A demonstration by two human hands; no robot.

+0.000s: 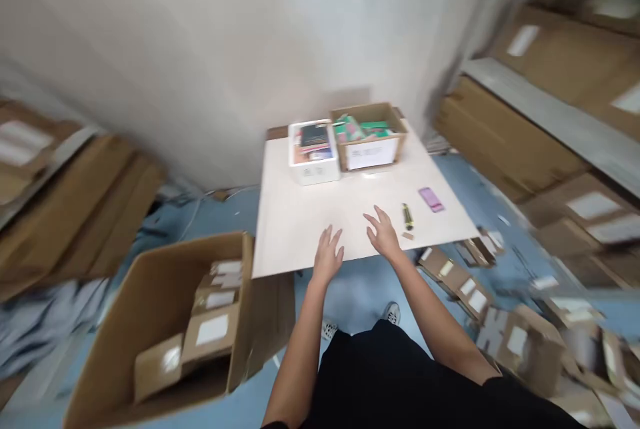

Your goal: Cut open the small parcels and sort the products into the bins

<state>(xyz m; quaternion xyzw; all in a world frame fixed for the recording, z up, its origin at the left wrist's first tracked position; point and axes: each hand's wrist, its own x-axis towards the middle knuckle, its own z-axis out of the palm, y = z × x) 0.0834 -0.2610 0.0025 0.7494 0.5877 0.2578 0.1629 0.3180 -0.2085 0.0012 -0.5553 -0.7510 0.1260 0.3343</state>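
Over the near edge of a white table [285, 229], my left hand [327, 257] is open with its fingers apart and nothing in them. My right hand [383, 232] is open too, thumb and fingers spread, holding nothing. Just right of it lie a yellow and black box cutter [407, 216] and a small brown scrap [408, 236]. Farther right is a purple phone [431, 199]. At the back of the table stand a white bin [315, 172] with books or booklets in it and a cardboard box [400, 142] holding green and pink packets.
On the left, a large open carton [115, 309] on the floor holds several small boxes [210, 332]. Shelves [550, 96] with cartons rise at the right. Several parcels [460, 282] lie on the blue floor at the right. A pale wall [225, 49] stands behind the table.
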